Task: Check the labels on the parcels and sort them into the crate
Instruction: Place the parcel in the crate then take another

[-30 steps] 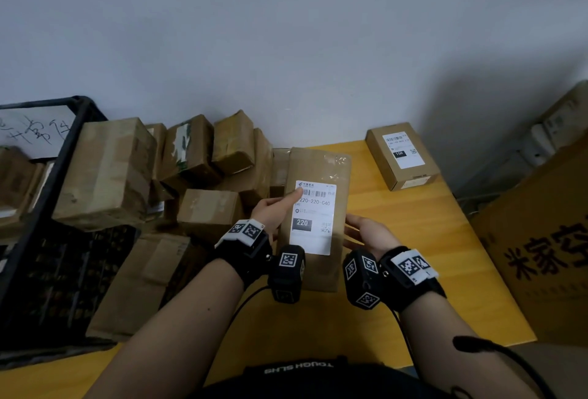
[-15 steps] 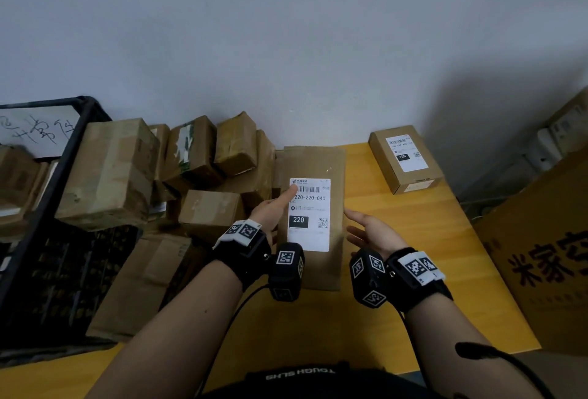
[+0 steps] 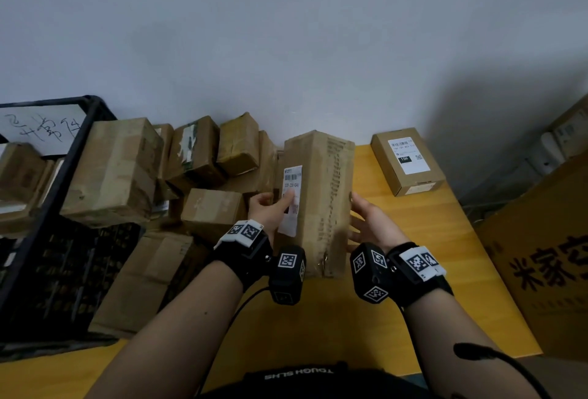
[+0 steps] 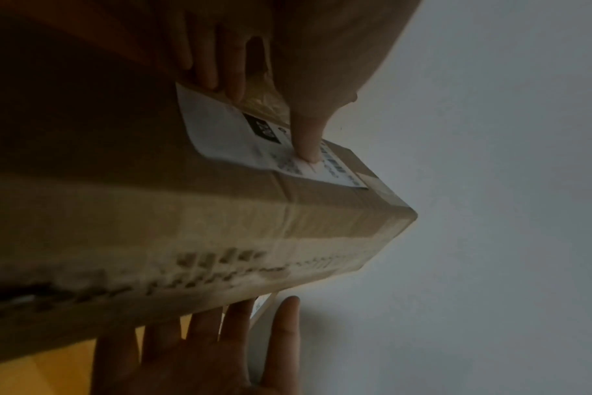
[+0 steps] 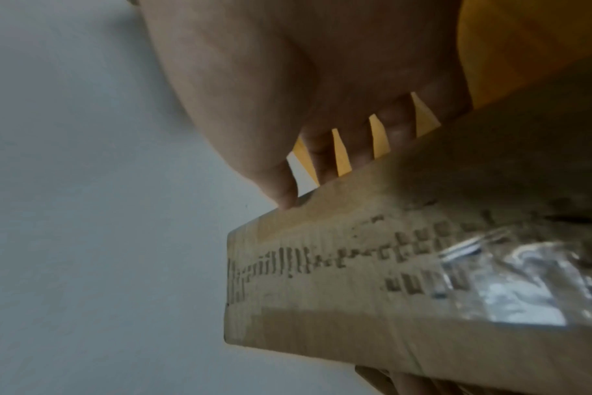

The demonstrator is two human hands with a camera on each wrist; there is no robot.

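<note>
A long brown cardboard parcel [image 3: 321, 191] is held above the wooden table [image 3: 423, 255], turned so its white label [image 3: 291, 176] faces left. My left hand [image 3: 275, 204] holds the label side: one digit stretches onto the label [image 4: 227, 139] and the other fingers curl against that face. My right hand [image 3: 366, 223] lies flat on the opposite side with straight, spread fingers [image 4: 281, 334]. In the right wrist view the thumb tip meets the parcel [image 5: 389, 267] at its far corner. The black crate [image 3: 68, 172] stands at the left with parcels in it.
A pile of brown parcels [image 3: 203, 156] lies between the crate and the held parcel, against the wall. A small labelled box [image 3: 410, 172] sits at the table's back right. A large yellow carton [image 3: 547, 255] stands beside the table. A handwritten sheet [image 3: 41, 128] hangs on the crate.
The parcel has rolled from label-up to standing on its long edge, label now facing left. My right hand came away and now lies flat on the right side.
</note>
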